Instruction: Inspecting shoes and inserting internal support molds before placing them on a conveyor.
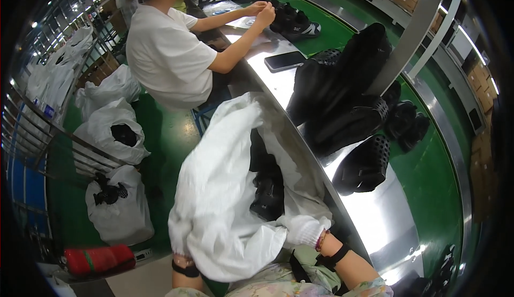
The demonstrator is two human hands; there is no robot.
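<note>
A large white plastic sack stands upright in front of me with its mouth spread. Black shoe-like pieces show inside it. My right hand, in a white knitted glove, is closed on the sack's near right rim. At the sack's left side is my left hand, also gloved; folds of white plastic hide its fingers. Beside the sack on the metal bench, black pieces with dotted, perforated ends lie heaped.
A co-worker in a white shirt sits ahead at the bench, hands together. A phone lies on the metal. A green conveyor carrying black shoes runs along the right. Filled white sacks and a red bundle are at left.
</note>
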